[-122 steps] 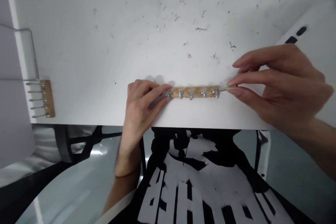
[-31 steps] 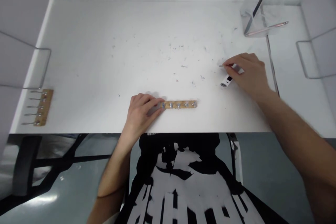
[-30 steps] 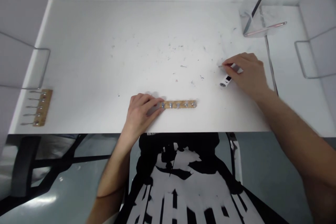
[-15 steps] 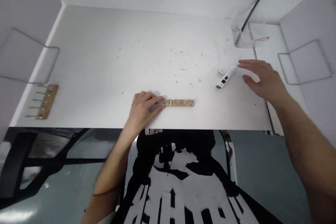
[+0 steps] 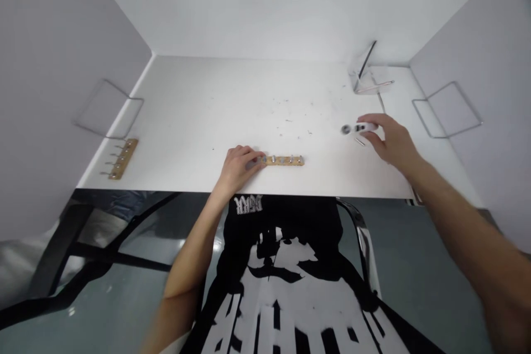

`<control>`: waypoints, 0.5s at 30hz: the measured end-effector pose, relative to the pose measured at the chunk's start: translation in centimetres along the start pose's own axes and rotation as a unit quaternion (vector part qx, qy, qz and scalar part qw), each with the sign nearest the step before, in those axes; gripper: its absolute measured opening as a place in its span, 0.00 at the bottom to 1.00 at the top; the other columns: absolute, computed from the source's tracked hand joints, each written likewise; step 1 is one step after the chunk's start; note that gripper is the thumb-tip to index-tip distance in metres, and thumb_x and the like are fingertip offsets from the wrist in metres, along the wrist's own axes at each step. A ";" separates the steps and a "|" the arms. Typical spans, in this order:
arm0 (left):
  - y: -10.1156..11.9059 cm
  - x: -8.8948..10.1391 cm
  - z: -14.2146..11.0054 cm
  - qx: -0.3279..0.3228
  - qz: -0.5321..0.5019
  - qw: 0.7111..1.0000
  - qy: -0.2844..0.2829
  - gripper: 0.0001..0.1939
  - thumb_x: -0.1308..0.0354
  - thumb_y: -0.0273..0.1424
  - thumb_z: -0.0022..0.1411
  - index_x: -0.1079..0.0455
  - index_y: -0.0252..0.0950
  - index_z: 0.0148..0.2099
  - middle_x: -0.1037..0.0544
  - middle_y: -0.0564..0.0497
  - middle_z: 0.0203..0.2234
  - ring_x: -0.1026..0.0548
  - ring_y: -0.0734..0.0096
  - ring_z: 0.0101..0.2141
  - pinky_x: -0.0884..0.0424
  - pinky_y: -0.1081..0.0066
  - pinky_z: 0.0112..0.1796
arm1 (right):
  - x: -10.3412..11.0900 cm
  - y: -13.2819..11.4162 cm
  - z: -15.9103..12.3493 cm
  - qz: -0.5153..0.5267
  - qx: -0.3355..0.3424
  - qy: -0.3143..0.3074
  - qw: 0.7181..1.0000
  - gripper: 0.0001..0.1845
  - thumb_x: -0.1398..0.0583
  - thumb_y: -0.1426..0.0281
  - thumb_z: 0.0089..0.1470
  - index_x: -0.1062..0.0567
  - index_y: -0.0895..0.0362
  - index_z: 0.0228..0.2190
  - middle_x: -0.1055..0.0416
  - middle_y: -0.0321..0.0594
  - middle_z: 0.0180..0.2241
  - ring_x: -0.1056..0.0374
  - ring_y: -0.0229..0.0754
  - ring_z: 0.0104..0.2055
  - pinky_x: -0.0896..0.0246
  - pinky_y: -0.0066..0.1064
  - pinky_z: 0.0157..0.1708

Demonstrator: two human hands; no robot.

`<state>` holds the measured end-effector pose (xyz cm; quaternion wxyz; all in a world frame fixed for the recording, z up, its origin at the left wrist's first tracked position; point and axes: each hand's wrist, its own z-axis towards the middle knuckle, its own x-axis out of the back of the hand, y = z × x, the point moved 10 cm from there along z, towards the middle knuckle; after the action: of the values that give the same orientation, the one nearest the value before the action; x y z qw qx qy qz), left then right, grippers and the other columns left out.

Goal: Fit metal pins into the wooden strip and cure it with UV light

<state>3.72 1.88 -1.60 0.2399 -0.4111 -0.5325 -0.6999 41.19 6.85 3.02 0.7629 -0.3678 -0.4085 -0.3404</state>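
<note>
My left hand (image 5: 240, 166) pinches the left end of a narrow wooden strip (image 5: 286, 161) set with several shiny metal pieces. The strip lies flat near the table's front edge, its left end partly hidden by my fingers. On the right, my right hand (image 5: 384, 135) grips a white pen-shaped electric tool (image 5: 360, 128) with dark buttons by its rear end. The tool's round end points left, towards the table's middle. A short metal rod (image 5: 359, 141) lies on the table just below the tool.
At the far left lies another wooden strip (image 5: 123, 159) with several metal hooks sticking out. A clear container (image 5: 365, 80) with a dark thin stick and a pinkish pen stands at the back right. Wire frames (image 5: 450, 110) flank both sides. Small dark specks dot the white table (image 5: 215, 105).
My right hand has closed on the white tool and turned it more level. My left hand stays on the strip. The whole view has shifted with my head.
</note>
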 end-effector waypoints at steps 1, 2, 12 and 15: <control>0.0 -0.1 0.1 0.000 0.000 1.000 0.000 0.13 0.39 0.39 0.68 0.22 0.44 0.52 0.21 0.49 0.37 0.29 0.63 0.43 0.36 0.59 0.50 | 0.7 -0.3 -0.7 0.009 -0.027 0.040 0.999 0.36 0.49 0.46 0.67 0.32 0.66 0.55 0.33 0.47 0.48 0.35 0.27 0.51 0.31 0.24 0.55; 0.0 -0.1 0.2 0.001 0.001 1.000 -0.001 0.13 0.39 0.39 0.68 0.21 0.44 0.52 0.21 0.50 0.37 0.29 0.63 0.43 0.36 0.60 0.50 | 1.1 -0.7 -1.3 0.019 -0.053 0.070 0.996 0.36 0.49 0.47 0.67 0.34 0.66 0.57 0.33 0.46 0.46 0.35 0.25 0.47 0.31 0.20 0.50; -0.1 0.2 0.4 0.010 0.010 1.000 0.011 0.13 0.39 0.38 0.68 0.22 0.42 0.52 0.20 0.48 0.40 0.28 0.62 0.45 0.36 0.59 0.52 | -0.1 -2.8 -2.6 0.029 -0.178 0.193 0.964 0.32 0.53 0.46 0.67 0.31 0.61 0.50 0.30 0.44 0.41 0.42 0.25 0.31 0.46 0.22 0.31; -0.4 0.3 0.3 0.021 0.009 1.000 0.015 0.14 0.40 0.37 0.68 0.22 0.41 0.53 0.21 0.47 0.42 0.28 0.61 0.46 0.36 0.57 0.54 | 0.4 -2.7 -5.6 0.009 -0.226 0.197 0.954 0.36 0.57 0.44 0.68 0.34 0.60 0.56 0.32 0.46 0.46 0.40 0.27 0.37 0.44 0.23 0.34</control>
<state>3.37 2.35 -1.56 0.2629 -0.4005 -0.5397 -0.6923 41.25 0.70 1.88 0.7284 -0.4596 -0.1591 -0.4826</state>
